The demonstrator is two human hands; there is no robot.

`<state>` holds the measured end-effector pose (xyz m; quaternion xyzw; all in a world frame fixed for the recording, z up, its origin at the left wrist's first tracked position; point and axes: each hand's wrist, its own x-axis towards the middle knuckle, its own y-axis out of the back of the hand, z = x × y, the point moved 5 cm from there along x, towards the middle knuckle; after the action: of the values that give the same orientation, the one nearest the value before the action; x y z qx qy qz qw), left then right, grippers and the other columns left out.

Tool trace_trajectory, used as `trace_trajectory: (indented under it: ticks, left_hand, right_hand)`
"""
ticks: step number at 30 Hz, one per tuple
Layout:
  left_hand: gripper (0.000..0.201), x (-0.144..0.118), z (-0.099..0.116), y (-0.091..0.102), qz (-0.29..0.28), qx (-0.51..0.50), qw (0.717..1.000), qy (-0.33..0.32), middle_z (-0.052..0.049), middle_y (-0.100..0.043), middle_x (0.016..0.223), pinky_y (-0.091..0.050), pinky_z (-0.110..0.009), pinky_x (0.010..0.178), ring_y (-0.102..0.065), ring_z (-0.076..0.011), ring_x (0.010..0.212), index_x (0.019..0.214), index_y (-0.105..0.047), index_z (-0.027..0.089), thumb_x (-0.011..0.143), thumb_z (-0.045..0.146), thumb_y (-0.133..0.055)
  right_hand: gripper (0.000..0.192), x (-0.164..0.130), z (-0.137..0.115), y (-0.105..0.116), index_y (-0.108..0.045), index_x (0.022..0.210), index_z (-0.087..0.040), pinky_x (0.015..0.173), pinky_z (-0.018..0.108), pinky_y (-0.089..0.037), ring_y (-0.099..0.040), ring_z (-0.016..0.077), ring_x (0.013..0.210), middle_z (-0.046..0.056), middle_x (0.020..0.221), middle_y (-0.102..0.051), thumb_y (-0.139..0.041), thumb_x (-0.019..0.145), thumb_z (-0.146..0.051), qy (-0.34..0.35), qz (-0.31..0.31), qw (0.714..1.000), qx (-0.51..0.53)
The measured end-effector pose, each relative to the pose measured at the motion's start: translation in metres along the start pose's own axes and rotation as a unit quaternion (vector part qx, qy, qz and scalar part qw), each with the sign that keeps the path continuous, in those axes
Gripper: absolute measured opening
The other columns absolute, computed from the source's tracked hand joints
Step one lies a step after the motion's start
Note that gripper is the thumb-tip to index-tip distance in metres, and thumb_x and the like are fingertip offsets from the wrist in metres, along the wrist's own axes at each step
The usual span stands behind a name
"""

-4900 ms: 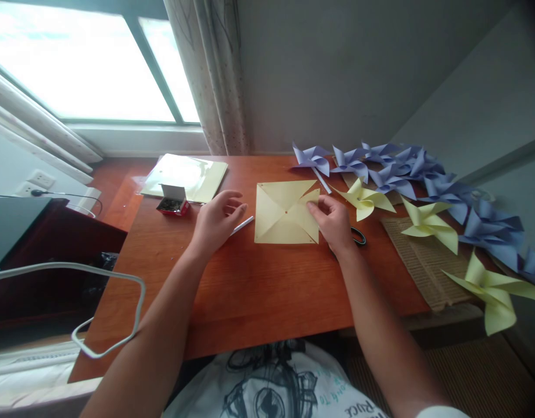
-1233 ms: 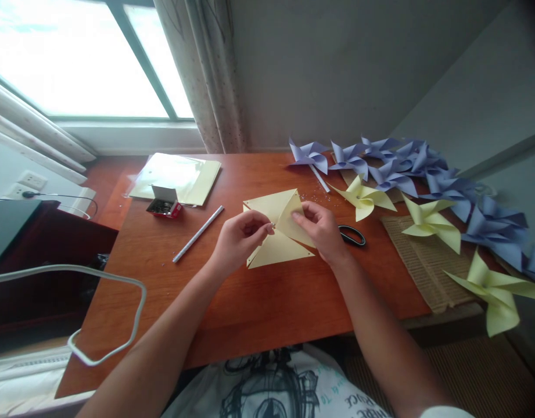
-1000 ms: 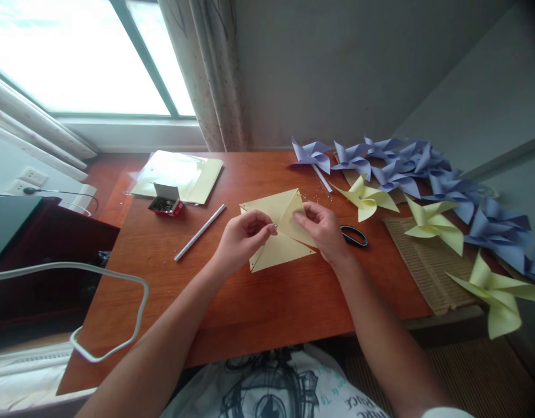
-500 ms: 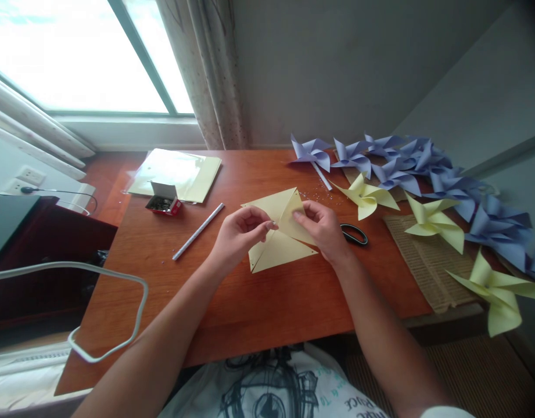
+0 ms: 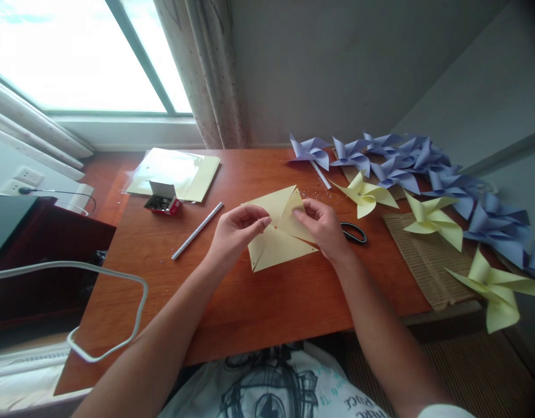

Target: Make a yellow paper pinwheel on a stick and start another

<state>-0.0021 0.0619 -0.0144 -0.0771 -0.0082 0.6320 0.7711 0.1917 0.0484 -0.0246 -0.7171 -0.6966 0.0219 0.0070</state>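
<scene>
In from the near edge of the worktop (image 5: 271,307), your right hand (image 5: 323,228) pinches the paper (image 5: 280,244), which may tear if your left hand (image 5: 237,228), whose closure I can't tell, pushes hard.

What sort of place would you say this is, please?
Most likely a room in a home, though I can't be certain: it shows a pale spotted fabric curtain, a white plastic wall socket and a reddish-brown wooden table.
</scene>
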Motion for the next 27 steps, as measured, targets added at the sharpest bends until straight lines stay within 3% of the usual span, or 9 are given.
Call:
trace_trajectory:
  ticks: [10,16,27]
  left_hand:
    - [0.024,0.005,-0.001,0.009,0.042,0.061,0.996,-0.042,-0.005,-0.075,0.082,-0.052,-0.026,0.066,-0.065,-0.0139,0.068,0.086,-0.074,0.015,0.075,0.034,-0.083]
    - [0.028,0.007,-0.001,0.013,0.064,0.002,0.997,-0.046,-0.010,-0.079,0.096,-0.059,-0.030,0.076,-0.074,-0.0180,0.081,0.093,-0.071,0.014,0.075,0.031,-0.083]
    - [0.027,0.008,-0.006,0.017,0.071,-0.041,0.996,-0.024,-0.011,-0.080,0.098,-0.063,-0.035,0.085,-0.077,-0.0202,0.084,0.086,-0.076,0.014,0.070,0.033,-0.088]
  right_hand:
    - [0.020,0.001,0.000,0.002,-0.071,0.090,-0.023,0.069,0.031,-0.053,-0.068,0.0206,0.077,0.001,0.084,-0.074,-0.073,0.083,-0.042,0.005,0.009,1.000,-0.005]
    - [0.022,0.002,0.000,0.004,-0.071,0.090,-0.023,0.072,0.033,-0.054,-0.068,0.0214,0.079,0.002,0.085,-0.074,-0.073,0.082,-0.043,0.005,0.018,1.000,-0.012]
    - [0.021,0.004,0.001,0.006,-0.070,0.089,-0.022,0.071,0.031,-0.054,-0.068,0.0208,0.078,0.002,0.083,-0.074,-0.073,0.083,-0.042,0.008,0.027,1.000,-0.013]
